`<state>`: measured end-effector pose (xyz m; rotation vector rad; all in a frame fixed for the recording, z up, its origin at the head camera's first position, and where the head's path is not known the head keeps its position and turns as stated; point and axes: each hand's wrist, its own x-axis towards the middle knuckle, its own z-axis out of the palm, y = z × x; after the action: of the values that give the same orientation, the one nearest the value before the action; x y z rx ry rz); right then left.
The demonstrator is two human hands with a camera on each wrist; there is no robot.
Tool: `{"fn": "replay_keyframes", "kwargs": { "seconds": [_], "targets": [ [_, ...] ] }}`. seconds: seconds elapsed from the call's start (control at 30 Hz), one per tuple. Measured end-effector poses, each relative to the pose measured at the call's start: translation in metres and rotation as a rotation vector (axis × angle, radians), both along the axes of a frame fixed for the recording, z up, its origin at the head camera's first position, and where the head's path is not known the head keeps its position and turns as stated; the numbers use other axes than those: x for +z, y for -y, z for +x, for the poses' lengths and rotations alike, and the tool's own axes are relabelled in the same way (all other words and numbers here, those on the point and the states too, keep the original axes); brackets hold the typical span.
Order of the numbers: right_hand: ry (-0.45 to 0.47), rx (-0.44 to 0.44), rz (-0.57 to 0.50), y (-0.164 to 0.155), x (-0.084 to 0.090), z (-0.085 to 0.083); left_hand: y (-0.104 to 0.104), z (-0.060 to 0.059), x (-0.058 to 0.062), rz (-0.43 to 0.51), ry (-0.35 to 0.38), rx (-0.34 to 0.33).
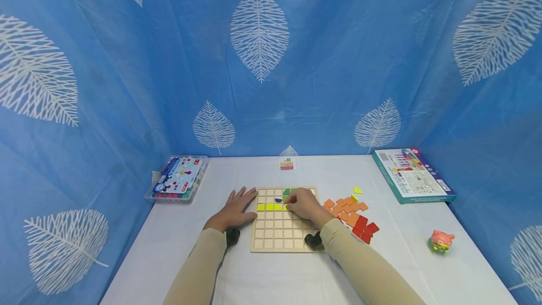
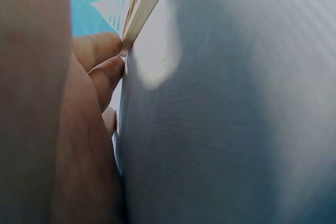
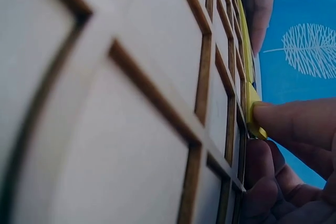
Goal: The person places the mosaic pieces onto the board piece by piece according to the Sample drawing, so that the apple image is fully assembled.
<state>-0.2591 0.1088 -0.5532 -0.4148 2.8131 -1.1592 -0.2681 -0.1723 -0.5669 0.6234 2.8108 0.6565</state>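
A wooden grid board (image 1: 275,233) lies on the white table. My left hand (image 1: 234,210) rests beside it with fingers spread, fingertips right at its left edge; the left wrist view shows the fingers (image 2: 97,48) against that edge. Over the upper part of the grid, my right hand (image 1: 304,203) pinches a yellow tile (image 3: 254,109) between thumb and finger, at the right end of a row of yellow tiles (image 1: 269,206). Just above that row sits a dark blue rounded piece (image 1: 278,200), with a green piece (image 1: 286,192) behind it, partly covered by the right hand.
Right of the board, orange tiles (image 1: 347,207) and red tiles (image 1: 361,224) lie in a loose heap, with a yellow tile (image 1: 357,190) behind. A small picture card (image 1: 288,163) stands at the back. There are a plastic case (image 1: 178,178), a game box (image 1: 412,175) and a pink toy (image 1: 442,240).
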Motion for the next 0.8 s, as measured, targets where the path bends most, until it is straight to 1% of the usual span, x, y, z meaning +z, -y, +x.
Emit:
{"fn": "replay_keyframes", "kwargs": {
  "seconds": [0.13,0.33,0.5,0.67,0.8],
  "targets": [
    [0.001,0.001,0.007,0.002,0.001,0.001,0.001,-0.001,-0.001,-0.004,-0.003,-0.003],
    [0.016,-0.015,-0.021,0.004,0.000,0.002,0.002,-0.002,-0.003,-0.011,-0.006,-0.011],
    [0.005,-0.017,-0.045,0.003,-0.003,0.004,0.001,-0.002,-0.003,-0.012,-0.010,-0.008],
    [-0.004,-0.036,-0.080,-0.004,-0.001,0.007,0.000,-0.001,-0.003,-0.022,-0.014,-0.001],
    [-0.014,-0.062,-0.095,-0.016,0.002,0.008,-0.001,-0.002,-0.004,-0.026,-0.017,0.003]
  ]
}}
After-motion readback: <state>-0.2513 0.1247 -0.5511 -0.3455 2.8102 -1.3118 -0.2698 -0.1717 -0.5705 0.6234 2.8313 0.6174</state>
